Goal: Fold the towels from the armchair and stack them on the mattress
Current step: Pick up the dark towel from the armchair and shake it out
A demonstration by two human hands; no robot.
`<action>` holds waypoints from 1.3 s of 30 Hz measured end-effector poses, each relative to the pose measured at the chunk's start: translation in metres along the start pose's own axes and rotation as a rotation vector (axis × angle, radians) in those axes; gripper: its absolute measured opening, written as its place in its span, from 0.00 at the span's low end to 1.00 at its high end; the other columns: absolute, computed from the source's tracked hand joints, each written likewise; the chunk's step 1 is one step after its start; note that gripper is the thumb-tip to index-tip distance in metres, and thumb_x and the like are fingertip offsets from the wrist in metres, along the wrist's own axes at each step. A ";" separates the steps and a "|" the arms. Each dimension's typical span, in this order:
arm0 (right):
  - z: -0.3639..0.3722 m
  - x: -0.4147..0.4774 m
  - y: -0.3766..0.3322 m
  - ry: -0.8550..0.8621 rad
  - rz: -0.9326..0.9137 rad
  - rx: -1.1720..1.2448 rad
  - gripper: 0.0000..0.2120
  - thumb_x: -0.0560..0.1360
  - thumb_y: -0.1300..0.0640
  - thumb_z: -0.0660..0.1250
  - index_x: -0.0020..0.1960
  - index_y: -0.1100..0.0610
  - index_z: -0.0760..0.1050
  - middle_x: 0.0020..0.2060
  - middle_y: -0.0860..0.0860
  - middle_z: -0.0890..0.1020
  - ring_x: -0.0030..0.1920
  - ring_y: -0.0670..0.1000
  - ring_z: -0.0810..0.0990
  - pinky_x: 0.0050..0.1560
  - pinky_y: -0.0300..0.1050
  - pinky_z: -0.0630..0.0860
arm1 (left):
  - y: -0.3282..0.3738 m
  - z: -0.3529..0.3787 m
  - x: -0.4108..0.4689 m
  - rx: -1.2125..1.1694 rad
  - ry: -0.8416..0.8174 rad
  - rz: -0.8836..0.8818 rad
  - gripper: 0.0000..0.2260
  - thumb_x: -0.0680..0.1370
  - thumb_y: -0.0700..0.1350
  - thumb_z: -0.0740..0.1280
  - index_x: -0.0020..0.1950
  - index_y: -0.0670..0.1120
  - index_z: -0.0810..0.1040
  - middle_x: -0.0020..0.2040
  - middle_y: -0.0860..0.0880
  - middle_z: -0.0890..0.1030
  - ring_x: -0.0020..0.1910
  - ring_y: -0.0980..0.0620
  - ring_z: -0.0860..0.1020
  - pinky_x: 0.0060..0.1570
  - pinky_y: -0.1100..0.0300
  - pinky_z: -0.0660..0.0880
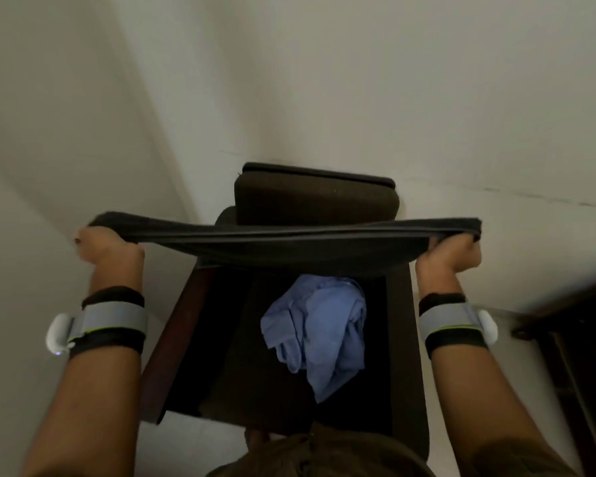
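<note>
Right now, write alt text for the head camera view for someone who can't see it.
The left hand and right hand grip a dark towel stretched wide between them above a dark armchair. A crumpled blue towel lies on its seat.

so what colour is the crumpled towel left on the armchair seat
Light blue: the crumpled towel shows best in the head view, against the dark armchair.

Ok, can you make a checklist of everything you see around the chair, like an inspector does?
Surface: dark armchair, back to the wall; mattress not in view.
Job's things: dark towel stretched between both hands above the seat; blue towel crumpled on the seat.
Clutter: nothing seen.
Grippers: left hand and right hand each grip one end of the dark towel; a band on each wrist.
Cables: nothing seen.
Surroundings: pale walls; dark furniture at the right edge.
</note>
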State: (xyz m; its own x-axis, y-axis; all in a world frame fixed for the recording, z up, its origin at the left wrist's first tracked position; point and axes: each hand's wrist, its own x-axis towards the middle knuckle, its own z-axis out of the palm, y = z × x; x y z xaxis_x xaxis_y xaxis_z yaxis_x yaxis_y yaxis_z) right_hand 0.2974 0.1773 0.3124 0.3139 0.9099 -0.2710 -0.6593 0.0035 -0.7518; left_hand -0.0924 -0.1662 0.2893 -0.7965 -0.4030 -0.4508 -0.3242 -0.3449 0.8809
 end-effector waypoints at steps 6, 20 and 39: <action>-0.088 0.020 0.035 0.011 0.005 -0.449 0.14 0.78 0.57 0.67 0.33 0.53 0.74 0.32 0.50 0.75 0.35 0.49 0.73 0.38 0.46 0.71 | -0.082 -0.063 -0.020 0.221 0.050 -0.060 0.24 0.83 0.54 0.50 0.72 0.41 0.69 0.70 0.44 0.72 0.65 0.45 0.74 0.67 0.52 0.69; -0.025 -0.130 0.100 -1.194 -0.224 -1.170 0.10 0.73 0.55 0.69 0.34 0.56 0.79 0.30 0.50 0.81 0.32 0.46 0.79 0.35 0.44 0.73 | -0.158 -0.031 -0.217 0.702 -0.955 0.495 0.15 0.84 0.52 0.55 0.49 0.45 0.76 0.43 0.49 0.79 0.43 0.51 0.78 0.44 0.54 0.74; -0.001 -0.129 0.120 -1.298 -0.146 -1.094 0.11 0.74 0.63 0.69 0.42 0.48 0.82 0.39 0.47 0.77 0.40 0.44 0.77 0.44 0.42 0.75 | -0.137 0.018 -0.195 0.583 -1.051 -0.091 0.18 0.82 0.51 0.61 0.49 0.37 0.81 0.46 0.40 0.83 0.44 0.45 0.83 0.45 0.52 0.81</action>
State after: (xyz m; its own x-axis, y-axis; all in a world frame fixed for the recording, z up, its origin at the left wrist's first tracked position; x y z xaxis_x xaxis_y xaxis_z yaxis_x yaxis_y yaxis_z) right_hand 0.1780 0.0598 0.2565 -0.7626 0.6450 0.0482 0.2388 0.3500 -0.9058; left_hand 0.0983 -0.0249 0.2587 -0.6969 0.5840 -0.4162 -0.3670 0.2081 0.9066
